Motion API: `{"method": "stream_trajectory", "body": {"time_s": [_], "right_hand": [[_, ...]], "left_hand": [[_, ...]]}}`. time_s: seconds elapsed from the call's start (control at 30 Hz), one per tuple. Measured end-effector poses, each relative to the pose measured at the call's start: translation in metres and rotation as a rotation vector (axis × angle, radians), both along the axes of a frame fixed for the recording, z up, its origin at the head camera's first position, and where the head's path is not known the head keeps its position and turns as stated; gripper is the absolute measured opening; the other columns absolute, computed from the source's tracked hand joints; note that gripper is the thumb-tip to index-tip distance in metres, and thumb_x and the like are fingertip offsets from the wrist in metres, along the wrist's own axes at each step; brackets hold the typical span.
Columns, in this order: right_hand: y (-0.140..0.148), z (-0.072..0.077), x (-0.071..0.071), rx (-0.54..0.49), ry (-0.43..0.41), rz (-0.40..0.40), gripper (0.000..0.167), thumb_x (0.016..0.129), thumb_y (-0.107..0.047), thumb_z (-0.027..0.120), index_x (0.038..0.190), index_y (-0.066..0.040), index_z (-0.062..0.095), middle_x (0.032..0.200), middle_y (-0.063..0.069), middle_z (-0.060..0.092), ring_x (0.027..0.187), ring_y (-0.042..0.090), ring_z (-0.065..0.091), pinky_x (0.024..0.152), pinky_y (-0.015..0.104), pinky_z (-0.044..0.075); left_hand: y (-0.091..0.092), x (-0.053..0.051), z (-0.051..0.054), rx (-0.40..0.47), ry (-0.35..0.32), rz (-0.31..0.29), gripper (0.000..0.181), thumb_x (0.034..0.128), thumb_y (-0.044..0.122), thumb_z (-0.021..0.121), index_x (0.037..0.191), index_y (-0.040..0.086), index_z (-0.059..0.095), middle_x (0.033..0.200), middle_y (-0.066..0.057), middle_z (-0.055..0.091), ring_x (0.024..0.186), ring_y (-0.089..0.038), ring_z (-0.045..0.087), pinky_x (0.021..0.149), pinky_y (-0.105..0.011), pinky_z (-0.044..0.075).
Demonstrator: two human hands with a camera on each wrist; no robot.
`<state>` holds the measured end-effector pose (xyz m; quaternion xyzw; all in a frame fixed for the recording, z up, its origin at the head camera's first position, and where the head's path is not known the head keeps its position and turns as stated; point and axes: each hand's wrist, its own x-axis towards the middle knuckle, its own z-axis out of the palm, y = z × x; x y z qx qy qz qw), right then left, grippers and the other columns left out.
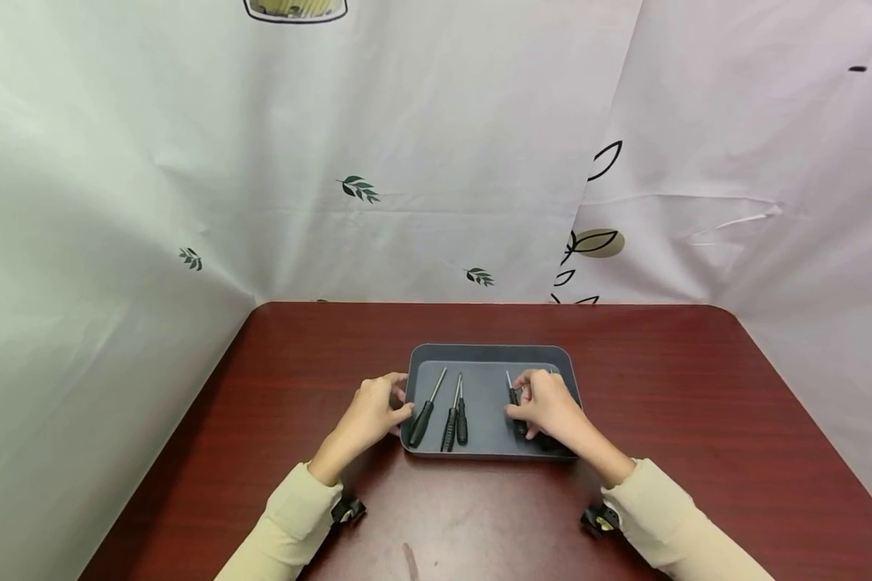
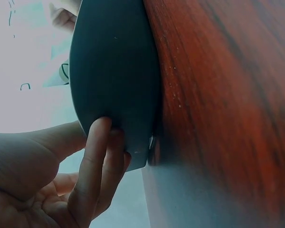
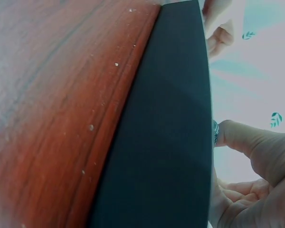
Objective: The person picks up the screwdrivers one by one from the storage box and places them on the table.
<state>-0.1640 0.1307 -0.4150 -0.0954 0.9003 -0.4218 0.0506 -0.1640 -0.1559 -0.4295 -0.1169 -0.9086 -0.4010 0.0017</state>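
Observation:
A grey rectangular tray [image 1: 490, 353] sits on the table with several black-handled screwdrivers in it. My left hand [image 1: 369, 411] pinches the tray's left wall; in the left wrist view its fingers [image 2: 97, 147] press the outside of that wall and the thumb goes over the rim. Inside the tray at the right, my right hand [image 1: 548, 403] pinches a screwdriver [image 1: 513, 395] by its handle, shank pointing to the far side. A larger screwdriver [image 1: 421, 424] lies slanted near the left wall. Two slimmer ones, one screwdriver [image 1: 448, 429] and another screwdriver [image 1: 462, 424], lie beside it. Another dark handle is partly hidden under my right hand.
The reddish-brown wooden table [image 1: 320, 347] extends around the tray. White patterned sheets [image 1: 436, 145] hang behind it and at both sides. A dark camera device [image 1: 347, 510] is strapped at the left wrist, and a similar device [image 1: 600, 519] at the right.

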Motion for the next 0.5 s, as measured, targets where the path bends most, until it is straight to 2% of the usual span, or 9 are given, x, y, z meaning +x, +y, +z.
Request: {"method": "stream_trajectory", "body": {"time_s": [0.5], "right_hand": [[0.025, 0.017, 0.003, -0.038, 0.023, -0.008, 0.03, 0.082, -0.001, 0.075, 0.106, 0.011, 0.062, 0.063, 0.003, 0.06, 0.04, 0.017, 0.061, 0.051, 0.028, 0.057]], "left_hand": [[0.0, 0.0, -0.001, -0.006, 0.026, -0.008, 0.045, 0.0823, -0.005, 0.075, 0.124, -0.01, 0.06, 0.08, -0.007, 0.064, 0.048, -0.01, 0.061, 0.04, -0.022, 0.052]]}}
